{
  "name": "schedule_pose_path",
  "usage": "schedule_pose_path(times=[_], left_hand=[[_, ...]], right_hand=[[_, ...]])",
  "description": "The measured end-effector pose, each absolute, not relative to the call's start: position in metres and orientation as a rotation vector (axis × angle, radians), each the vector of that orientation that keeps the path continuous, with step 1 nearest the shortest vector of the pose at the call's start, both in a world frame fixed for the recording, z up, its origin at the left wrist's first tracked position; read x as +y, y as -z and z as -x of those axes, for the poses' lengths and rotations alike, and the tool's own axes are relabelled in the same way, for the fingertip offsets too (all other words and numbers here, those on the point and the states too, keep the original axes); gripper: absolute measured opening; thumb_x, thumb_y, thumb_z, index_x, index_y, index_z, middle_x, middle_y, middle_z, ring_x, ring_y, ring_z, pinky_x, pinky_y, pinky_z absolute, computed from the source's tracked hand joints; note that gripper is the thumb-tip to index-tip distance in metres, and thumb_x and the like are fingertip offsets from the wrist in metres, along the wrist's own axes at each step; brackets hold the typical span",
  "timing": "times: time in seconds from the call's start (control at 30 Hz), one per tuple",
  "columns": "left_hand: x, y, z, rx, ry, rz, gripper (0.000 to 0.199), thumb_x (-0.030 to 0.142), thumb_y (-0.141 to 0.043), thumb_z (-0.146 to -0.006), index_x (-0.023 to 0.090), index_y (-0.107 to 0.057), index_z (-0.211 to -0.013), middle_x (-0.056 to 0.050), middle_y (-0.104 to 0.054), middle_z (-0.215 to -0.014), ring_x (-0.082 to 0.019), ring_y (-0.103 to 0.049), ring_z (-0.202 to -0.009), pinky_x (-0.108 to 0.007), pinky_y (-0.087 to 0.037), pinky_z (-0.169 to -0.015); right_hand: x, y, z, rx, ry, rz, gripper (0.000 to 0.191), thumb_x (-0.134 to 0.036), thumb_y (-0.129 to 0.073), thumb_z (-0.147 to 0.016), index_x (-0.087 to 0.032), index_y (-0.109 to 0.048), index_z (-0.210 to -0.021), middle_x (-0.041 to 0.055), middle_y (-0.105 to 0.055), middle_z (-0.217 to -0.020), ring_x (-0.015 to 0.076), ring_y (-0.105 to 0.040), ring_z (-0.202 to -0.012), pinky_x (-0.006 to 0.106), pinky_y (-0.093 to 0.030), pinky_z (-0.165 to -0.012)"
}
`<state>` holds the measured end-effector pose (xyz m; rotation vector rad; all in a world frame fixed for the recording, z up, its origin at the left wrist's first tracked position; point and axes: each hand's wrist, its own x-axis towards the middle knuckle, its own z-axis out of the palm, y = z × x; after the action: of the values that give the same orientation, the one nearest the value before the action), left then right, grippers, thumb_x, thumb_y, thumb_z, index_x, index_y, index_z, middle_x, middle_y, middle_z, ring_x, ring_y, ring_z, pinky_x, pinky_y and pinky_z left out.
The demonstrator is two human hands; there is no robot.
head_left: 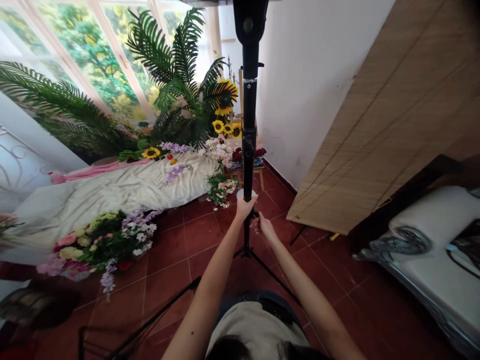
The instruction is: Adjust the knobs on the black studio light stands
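Note:
A tall black light stand [248,170] rises upright in front of me, its top cut off by the upper edge of the head view. My left hand [245,207] is closed round the pole, low down. Just below it and to the right, my right hand [264,226] has its fingers curled at a small black knob [256,214] on the stand; the fingertips are partly hidden. Dark tripod legs [275,272] spread from the pole's foot over the red tiles.
Left of the stand, a cream cloth [187,182] carries flowers and fruit, with a large bouquet [101,242] before it. Palm fronds [180,65] stand by the window. A wooden panel [337,140] leans at right, near a white and silver sofa [431,245]. Another black stand [157,307] lies lower left.

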<state>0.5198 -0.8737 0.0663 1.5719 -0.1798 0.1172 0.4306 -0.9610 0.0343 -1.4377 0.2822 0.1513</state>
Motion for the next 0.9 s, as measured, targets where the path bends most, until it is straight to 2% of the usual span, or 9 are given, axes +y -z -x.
schedule_pose_path(times=[0.07, 0.17, 0.3, 0.43, 0.73, 0.9], left_hand=[[-0.873, -0.065, -0.518, -0.179, -0.108, -1.576, 0.032, 0.043, -0.065, -0.067, 0.014, -0.057, -0.055, -0.001, -0.055, -0.052, -0.008, -0.049, -0.045, -0.020, -0.038, -0.047], [-0.872, -0.063, -0.517, -0.133, -0.102, -1.585, 0.032, 0.043, -0.065, -0.067, 0.014, -0.057, -0.056, -0.001, -0.055, -0.050, -0.009, -0.050, -0.045, -0.020, -0.039, -0.047], [-0.873, -0.063, -0.518, -0.123, -0.086, -1.584, 0.027, 0.039, -0.064, -0.067, 0.014, -0.057, -0.058, -0.001, -0.055, -0.049, -0.009, -0.050, -0.045, -0.020, -0.039, -0.047], [-0.874, -0.065, -0.518, -0.117, -0.080, -1.570, 0.026, 0.037, -0.066, -0.066, 0.015, -0.055, -0.056, 0.000, -0.054, -0.048, -0.009, -0.049, -0.044, -0.020, -0.039, -0.047], [-0.876, -0.058, -0.520, -0.113, -0.103, -1.574, 0.026, 0.037, -0.063, -0.066, 0.016, -0.054, -0.055, 0.000, -0.054, -0.049, -0.009, -0.051, -0.045, -0.020, -0.040, -0.047], [-0.877, -0.058, -0.522, -0.094, -0.101, -1.581, 0.025, 0.035, -0.064, -0.065, 0.016, -0.053, -0.053, 0.000, -0.053, -0.047, -0.009, -0.050, -0.044, -0.020, -0.039, -0.047]], right_hand=[[-0.962, -0.037, -0.420, 0.312, 0.060, 1.811, 0.050, -0.058, -0.023, -0.090, -0.020, -0.052, -0.074, 0.0059, -0.062, -0.069, 0.0166, -0.056, -0.061, 0.025, -0.040, -0.055], [-0.967, -0.048, -0.410, 0.216, 0.231, 2.227, 0.046, -0.058, -0.025, -0.090, -0.023, -0.054, -0.087, 0.0064, -0.064, -0.085, 0.0210, -0.060, -0.082, 0.027, -0.040, -0.066], [-0.972, -0.060, -0.413, 0.110, 0.287, 2.387, 0.043, -0.058, -0.032, -0.090, -0.023, -0.055, -0.096, 0.0082, -0.063, -0.097, 0.0224, -0.058, -0.093, 0.028, -0.040, -0.070], [-0.976, -0.060, -0.423, 0.050, 0.306, 2.410, 0.039, -0.058, -0.038, -0.088, -0.024, -0.057, -0.095, 0.0084, -0.063, -0.095, 0.0218, -0.058, -0.092, 0.027, -0.039, -0.070], [-0.979, -0.055, -0.431, -0.009, 0.226, 2.579, 0.046, -0.054, -0.028, -0.093, -0.022, -0.061, -0.087, 0.0103, -0.067, -0.086, 0.0207, -0.062, -0.080, 0.026, -0.038, -0.064], [-0.985, -0.048, -0.438, -0.051, 0.203, 2.597, 0.043, -0.052, -0.036, -0.092, -0.022, -0.065, -0.085, 0.0098, -0.068, -0.075, 0.0217, -0.065, -0.075, 0.026, -0.038, -0.064]])
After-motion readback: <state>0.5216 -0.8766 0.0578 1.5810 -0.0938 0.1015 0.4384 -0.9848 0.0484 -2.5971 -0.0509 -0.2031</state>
